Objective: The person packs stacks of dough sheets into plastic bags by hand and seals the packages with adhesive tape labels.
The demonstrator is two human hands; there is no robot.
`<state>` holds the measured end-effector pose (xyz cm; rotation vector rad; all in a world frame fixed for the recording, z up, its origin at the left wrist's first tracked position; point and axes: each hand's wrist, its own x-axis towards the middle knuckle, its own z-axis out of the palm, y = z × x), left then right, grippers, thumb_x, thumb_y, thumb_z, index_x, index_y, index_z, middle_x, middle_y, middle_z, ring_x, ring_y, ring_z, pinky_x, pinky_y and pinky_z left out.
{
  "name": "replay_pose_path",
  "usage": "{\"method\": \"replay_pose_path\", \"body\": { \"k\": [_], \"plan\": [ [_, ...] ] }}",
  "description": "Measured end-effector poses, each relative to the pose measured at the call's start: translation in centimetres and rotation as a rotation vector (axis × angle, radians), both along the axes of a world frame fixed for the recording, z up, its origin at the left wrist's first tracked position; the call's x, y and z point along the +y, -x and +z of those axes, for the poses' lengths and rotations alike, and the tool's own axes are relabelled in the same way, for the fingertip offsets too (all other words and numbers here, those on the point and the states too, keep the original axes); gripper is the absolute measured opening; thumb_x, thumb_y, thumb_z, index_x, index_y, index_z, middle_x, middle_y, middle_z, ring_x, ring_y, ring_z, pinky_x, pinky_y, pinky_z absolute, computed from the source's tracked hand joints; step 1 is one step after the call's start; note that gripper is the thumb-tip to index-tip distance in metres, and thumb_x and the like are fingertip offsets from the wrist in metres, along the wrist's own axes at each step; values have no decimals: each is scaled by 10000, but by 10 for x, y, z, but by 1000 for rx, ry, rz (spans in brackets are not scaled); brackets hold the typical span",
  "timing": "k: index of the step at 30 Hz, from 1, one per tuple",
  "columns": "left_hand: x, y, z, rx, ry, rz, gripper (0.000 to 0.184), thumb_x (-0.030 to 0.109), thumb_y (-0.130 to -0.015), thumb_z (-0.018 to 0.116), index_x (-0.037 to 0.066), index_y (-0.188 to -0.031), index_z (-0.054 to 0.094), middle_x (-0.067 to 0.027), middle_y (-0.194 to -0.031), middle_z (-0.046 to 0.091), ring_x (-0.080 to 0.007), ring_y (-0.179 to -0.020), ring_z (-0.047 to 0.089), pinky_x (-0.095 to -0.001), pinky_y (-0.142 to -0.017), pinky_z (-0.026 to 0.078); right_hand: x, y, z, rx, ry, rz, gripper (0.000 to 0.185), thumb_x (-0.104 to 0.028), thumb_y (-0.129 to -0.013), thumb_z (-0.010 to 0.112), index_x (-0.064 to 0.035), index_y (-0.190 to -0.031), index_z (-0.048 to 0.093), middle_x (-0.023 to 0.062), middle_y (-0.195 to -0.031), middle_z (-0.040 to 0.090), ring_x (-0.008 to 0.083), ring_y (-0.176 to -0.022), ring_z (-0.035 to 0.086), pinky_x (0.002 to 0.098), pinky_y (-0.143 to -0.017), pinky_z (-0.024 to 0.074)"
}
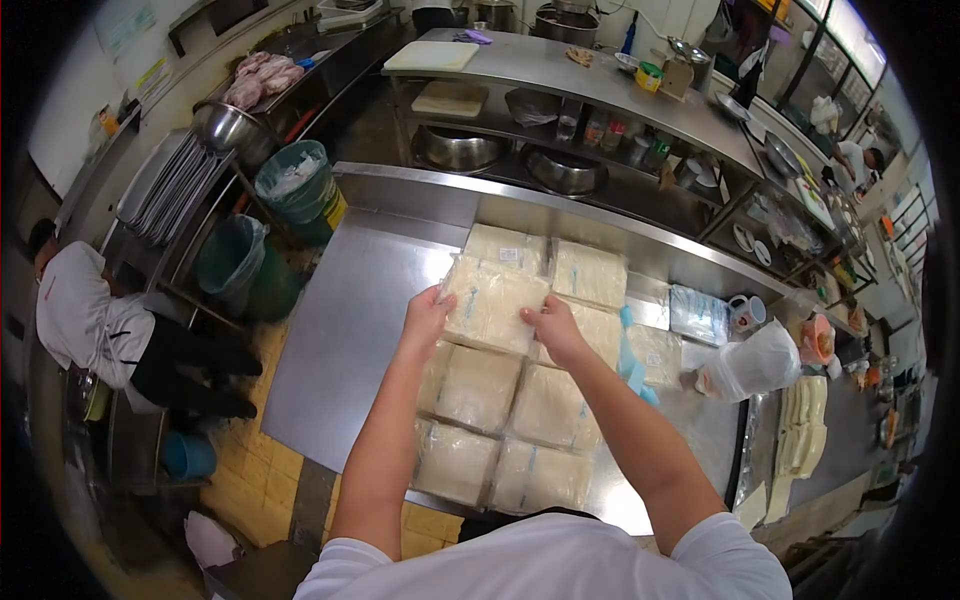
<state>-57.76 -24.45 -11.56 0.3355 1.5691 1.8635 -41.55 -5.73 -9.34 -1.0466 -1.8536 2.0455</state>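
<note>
Both hands on one packet: pale flat sheets, clear wrap, bluish print. Left hand has its fingers closed on the left edge; right hand grips the right edge, thumb on top. Packet sits roughly level over the far-left part of the group; can't tell if it's lifted or resting on what's below.

Other packets lie side by side in two columns on the steel worktop, under and around the held one, running toward the person's body. One more packet lies apart, right of the columns. Light-blue strip between it and the group, partly behind the right forearm.

Further right on the worktop: blue-and-white pack, mug just beside it, whitish plastic bag nearer the person; contents unclear.

Left side, off the worktop: two green bins, stacked trays, and a co-worker in white top and dark trousers, hands not visible. Across the worktop: second steel counter, white board on its left end.
</note>
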Motion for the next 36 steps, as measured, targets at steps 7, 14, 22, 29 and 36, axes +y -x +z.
{"method": "replay_pose_path", "body": {
  "k": [7, 14, 22, 29, 36],
  "plan": [
    [0, 17, -51, 427, 556, 74, 303, 91, -863, 734, -17, -1144, 702, -85, -867, 750, -139, -755, 681, -312, -679, 532, -5, 14, -50, -246, -448, 15, 447, -123, -795, 773, 57, -1154, 575, 170, -910, 686, 300, -824, 685, 389, -745, 547],
    [3, -6, -25, 813, 739, 241, 330, 98, -829, 736, 31, -1151, 702, -164, -1010, 713, -312, -950, 672, -409, -876, 525, -26, 2, -26, -239, -973, 29, 378, -92, -825, 698, 32, -1161, 578, 239, -1014, 653, 441, -982, 651, 486, -836, 535],
    [27, -192, 18, 876, 338, -149, 243, 103, -853, 708, 44, -1089, 708, -187, -1086, 687, -380, -1066, 624, -461, -948, 491, -42, -134, -2, -83, -757, -9, 232, -137, -850, 695, 10, -1029, 680, 196, -906, 685, 339, -781, 676, 416, -720, 546],
    [22, -334, 24, 584, 168, -502, 180, 110, -884, 714, 45, -1052, 728, -170, -1045, 708, -337, -955, 672, -404, -809, 548, -24, -312, 31, -437, -682, -213, 258, -230, -877, 709, 0, -765, 674, 204, -805, 657, 383, -758, 659, 465, -672, 502],
    [90, -381, 62, 713, 49, -636, 184, 92, -897, 714, 40, -1073, 735, -134, -1053, 722, -246, -887, 682, -341, -789, 548, 87, -390, 127, -194, -1258, -542, 164, -154, -890, 695, -33, -997, 665, 169, -957, 656, 353, -868, 627, 441, -751, 486]
  ]
}}
